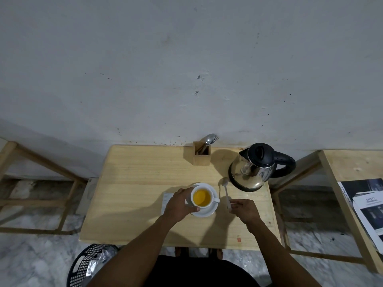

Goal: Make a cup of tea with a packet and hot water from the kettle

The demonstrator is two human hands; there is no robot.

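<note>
A white cup (pixel 202 197) full of yellow-orange tea stands on a white saucer (pixel 207 212) near the middle of the wooden table (pixel 134 193). My left hand (pixel 179 206) wraps around the cup's left side. Right of the saucer, my right hand (pixel 244 210) pinches the handle end of a metal spoon (pixel 225 187), whose bowl points away toward the kettle and lies at the table surface. The steel kettle (pixel 255 168) with black lid and handle stands at the back right. A pale packet or napkin (pixel 166 200) lies partly hidden under my left hand.
A wooden holder (pixel 202 155) with cutlery stands at the back edge by the wall. A black mesh bin (pixel 87 266) with wrappers sits on the floor at the front left. Wooden frames flank the table; papers (pixel 369 208) lie on the right one.
</note>
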